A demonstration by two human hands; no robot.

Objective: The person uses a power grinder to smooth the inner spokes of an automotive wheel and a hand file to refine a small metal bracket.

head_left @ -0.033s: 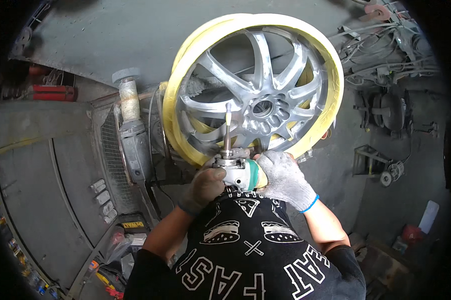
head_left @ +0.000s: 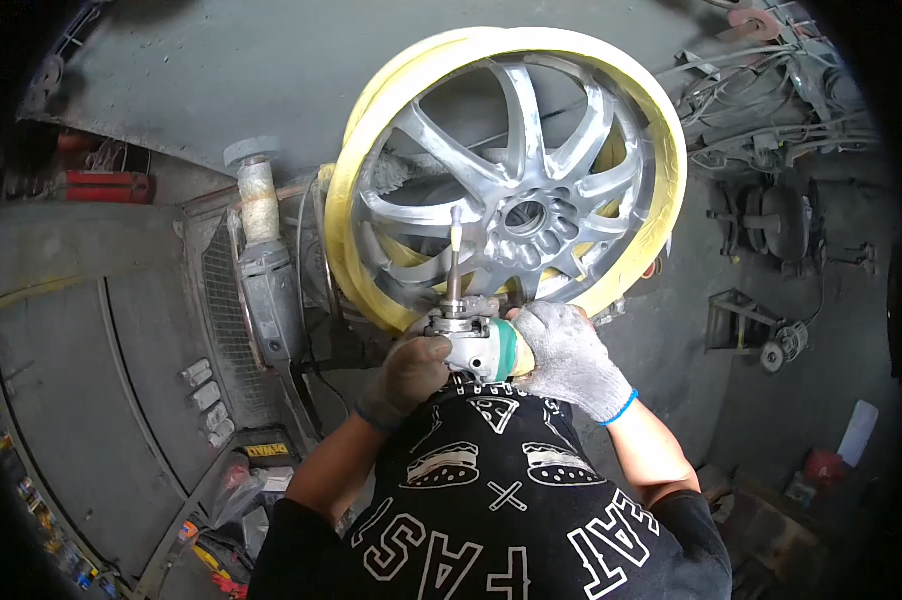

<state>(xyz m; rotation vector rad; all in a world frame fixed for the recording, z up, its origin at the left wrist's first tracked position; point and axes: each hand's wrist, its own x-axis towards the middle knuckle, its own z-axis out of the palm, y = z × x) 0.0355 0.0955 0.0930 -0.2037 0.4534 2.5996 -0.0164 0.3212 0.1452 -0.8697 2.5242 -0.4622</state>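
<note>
A silver multi-spoke car wheel rim (head_left: pixel 526 110) stands ahead of me, its outer lip covered in yellow masking (head_left: pixel 661 225). Both of my gloved hands hold an angle grinder (head_left: pixel 471 352) with a green band, in front of the rim's lower edge. My left hand (head_left: pixel 409 375), in a dirty grey glove, is closed around the grinder's head. My right hand (head_left: pixel 576 360), in a whitish glove with a blue cuff, wraps the body behind the green band. A long shaft (head_left: pixel 455 270) rises from the head, its tip over a left spoke; whether it touches, I cannot tell.
Left of the rim stands a grey power tool (head_left: pixel 271 310) with a dusty cylindrical end, beside a wire mesh panel (head_left: pixel 233 330). Tangled cables and hoses (head_left: pixel 771 135) hang at the right. A small metal stand (head_left: pixel 736 320) is farther right. Bags and tools lie lower left.
</note>
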